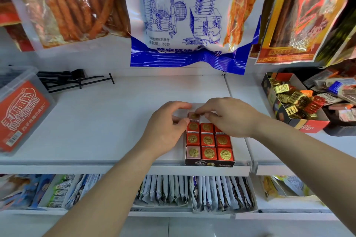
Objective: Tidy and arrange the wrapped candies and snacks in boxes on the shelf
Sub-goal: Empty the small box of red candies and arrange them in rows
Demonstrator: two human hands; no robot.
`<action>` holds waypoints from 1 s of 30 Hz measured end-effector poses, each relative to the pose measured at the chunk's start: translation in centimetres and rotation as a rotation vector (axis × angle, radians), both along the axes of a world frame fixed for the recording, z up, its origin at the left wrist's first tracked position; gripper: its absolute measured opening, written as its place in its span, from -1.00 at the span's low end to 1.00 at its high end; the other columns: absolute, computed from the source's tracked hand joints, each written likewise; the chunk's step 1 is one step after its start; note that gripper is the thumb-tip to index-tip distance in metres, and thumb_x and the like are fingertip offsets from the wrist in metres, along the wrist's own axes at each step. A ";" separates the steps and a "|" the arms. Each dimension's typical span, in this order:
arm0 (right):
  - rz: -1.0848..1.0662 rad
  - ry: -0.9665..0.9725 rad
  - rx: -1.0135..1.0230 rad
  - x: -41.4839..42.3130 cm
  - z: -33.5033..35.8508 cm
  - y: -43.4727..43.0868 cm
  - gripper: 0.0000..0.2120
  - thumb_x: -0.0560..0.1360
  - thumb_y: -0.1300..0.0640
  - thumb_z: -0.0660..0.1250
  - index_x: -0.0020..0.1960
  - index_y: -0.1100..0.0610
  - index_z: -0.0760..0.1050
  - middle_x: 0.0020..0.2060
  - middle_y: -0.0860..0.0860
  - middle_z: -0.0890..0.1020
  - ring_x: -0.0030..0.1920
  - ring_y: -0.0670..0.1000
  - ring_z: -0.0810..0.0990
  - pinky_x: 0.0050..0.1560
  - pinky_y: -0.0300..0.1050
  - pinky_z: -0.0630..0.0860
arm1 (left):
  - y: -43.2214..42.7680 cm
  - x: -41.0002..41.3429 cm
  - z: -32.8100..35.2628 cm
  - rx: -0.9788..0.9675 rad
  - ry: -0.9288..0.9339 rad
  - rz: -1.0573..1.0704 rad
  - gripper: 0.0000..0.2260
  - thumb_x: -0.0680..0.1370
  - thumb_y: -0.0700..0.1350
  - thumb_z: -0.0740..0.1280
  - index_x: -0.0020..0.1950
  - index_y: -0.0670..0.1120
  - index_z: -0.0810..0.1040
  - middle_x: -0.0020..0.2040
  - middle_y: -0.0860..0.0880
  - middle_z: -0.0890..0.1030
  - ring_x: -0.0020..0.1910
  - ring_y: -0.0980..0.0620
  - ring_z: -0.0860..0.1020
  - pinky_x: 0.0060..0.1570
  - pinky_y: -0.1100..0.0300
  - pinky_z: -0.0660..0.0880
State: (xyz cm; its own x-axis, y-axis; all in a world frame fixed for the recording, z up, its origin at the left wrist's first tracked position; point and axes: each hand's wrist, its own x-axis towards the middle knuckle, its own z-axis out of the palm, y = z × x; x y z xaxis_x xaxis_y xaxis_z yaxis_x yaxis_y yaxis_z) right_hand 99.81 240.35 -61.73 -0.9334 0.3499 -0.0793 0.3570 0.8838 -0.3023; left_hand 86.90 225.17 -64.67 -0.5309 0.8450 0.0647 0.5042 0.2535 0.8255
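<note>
Near the front edge of the white shelf [96, 121], a little right of centre: a small dark box [210, 163], open on top and lying flat. Inside, three rows of three square pieces packed edge to edge: red candies [208, 140] with round gold seals, and at the near left corner one pink candy [192, 152] with the same seal. At the far end of the box, left side, one more pale candy [193, 116], just beyond the nearest red one. Pinched from both sides: left hand [165, 127] curled at its left edge, thumb at the near left corner, forefinger bent over the far side; right hand [229, 117] reaching in from the right, forefinger and thumb closed on its right part, hiding the far right of the box and part of a red piece below.

Far right on the shelf: a second box [308, 127], dark and orange, tilted, heaped with gold-wrapped candies [289, 98] and a few red ones, loose bars beside it. Far left: a clear plastic tub [19, 113] with a red label. Behind it, towards the back wall, black hooks [77, 81] lying loose. Hanging above: a blue and white bag [183, 25] between clear bags of orange-brown snack sticks [67, 5]. On the lower shelf, upright rows of packets [192, 192].
</note>
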 end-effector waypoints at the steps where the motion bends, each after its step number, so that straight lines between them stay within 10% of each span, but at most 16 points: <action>1: 0.009 -0.018 0.012 -0.2 -0.1 -0.1 -0.64 0.66 0.07 0.09 0.36 -0.15 0.49 0.29 -0.12 0.55 0.26 -0.01 0.50 0.19 -0.01 0.49 | 0.1 0.0 0.0 -0.006 -0.002 -0.002 -0.69 0.61 -0.13 0.33 0.33 0.10 0.51 0.26 0.16 0.55 0.04 0.17 0.60 -0.09 0.37 0.55; 22: -0.093 0.217 -0.160 1.8 0.1 -0.1 -0.66 0.64 0.18 0.16 0.34 -0.04 0.52 0.34 -0.12 0.53 0.23 -0.22 0.48 0.15 -0.43 0.29 | -0.9 0.3 0.1 -0.033 -0.048 0.002 -0.69 0.61 -0.03 0.32 0.37 0.11 0.52 0.21 0.12 0.62 0.15 0.16 0.58 0.20 0.16 0.52; 25: -0.173 0.346 -0.127 4.4 1.1 -0.1 -0.70 0.62 0.13 0.24 0.32 -0.05 0.53 0.27 -0.13 0.55 -0.13 -0.41 0.46 -0.15 -0.56 0.30 | -2.3 1.2 0.8 -0.095 0.106 -0.097 -0.63 0.57 0.07 0.35 0.39 0.15 0.48 0.40 0.17 0.45 0.36 0.14 0.40 0.32 0.14 0.39; 30: -0.076 0.110 -0.243 7.9 1.1 -2.6 -0.39 0.51 -0.19 0.36 0.50 -0.15 0.28 0.39 -0.21 0.36 -0.06 -0.35 0.48 -0.12 -0.49 0.35 | -4.0 2.5 2.1 -0.291 0.291 -0.291 -0.30 0.42 0.28 0.42 0.51 0.22 0.26 0.52 0.30 0.20 0.43 0.15 0.12 0.41 0.07 0.20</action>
